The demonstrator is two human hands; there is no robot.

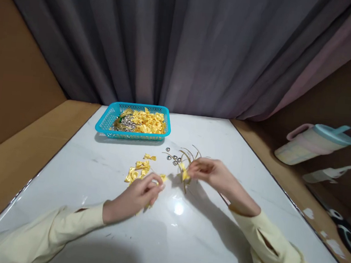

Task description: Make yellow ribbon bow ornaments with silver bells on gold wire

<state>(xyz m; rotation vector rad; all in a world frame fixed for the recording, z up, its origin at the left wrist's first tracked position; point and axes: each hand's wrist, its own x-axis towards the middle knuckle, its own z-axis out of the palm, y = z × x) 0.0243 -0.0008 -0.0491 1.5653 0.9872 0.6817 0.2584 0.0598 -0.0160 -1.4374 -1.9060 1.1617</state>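
My right hand (207, 171) pinches a yellow ribbon bow (185, 172) between thumb and fingertips, held just above the white table. Thin gold cords (188, 154) spread out around and behind that bow. My left hand (144, 192) is to the left, its fingers curled together beside a small pile of yellow bows (142, 165), partly covering it. Whatever lies between the left fingertips is too small or hidden to name. Several silver, gem-like beads (169, 157) lie on the table beyond the hands, near the cords.
At the back left of the table (98, 174) stands a blue plastic basket (132, 136) of yellow bows, silver beads and gold cord. On the right ledge are a tumbler (312, 145) with a blue lid, a small white bottle (322, 175) and black-handled scissors (347, 234). A grey curtain (170, 45) hangs behind.
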